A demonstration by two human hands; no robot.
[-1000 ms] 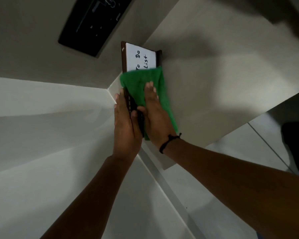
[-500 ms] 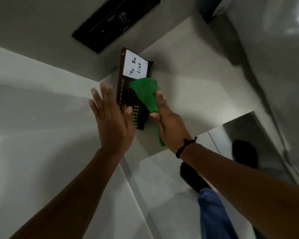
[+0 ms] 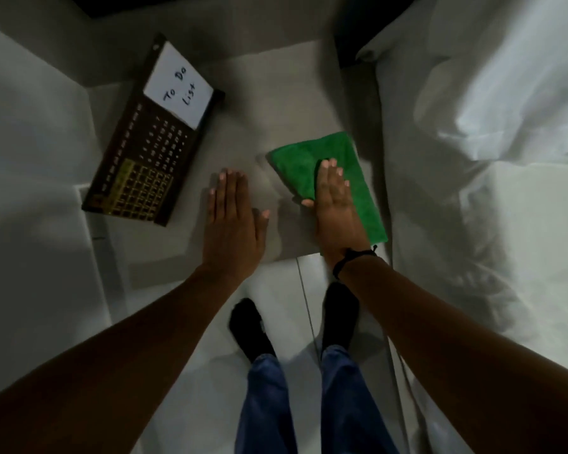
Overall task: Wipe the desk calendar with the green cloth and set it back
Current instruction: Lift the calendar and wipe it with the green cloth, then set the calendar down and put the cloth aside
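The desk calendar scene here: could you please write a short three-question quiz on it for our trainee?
1. True or false: the right hand lies flat on the green cloth.
2. What is written on the white note on the desk calendar?
3. Which hand is nearer the calendar: A) left hand B) right hand?

Key: 1 true; 2 "To Do List"; 3 A.

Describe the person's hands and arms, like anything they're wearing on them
Both forearms are bare, with no sleeves in view. The right hand has a thin black cord bracelet around its wrist. The left hand wears nothing: no rings, watch or gloves show.
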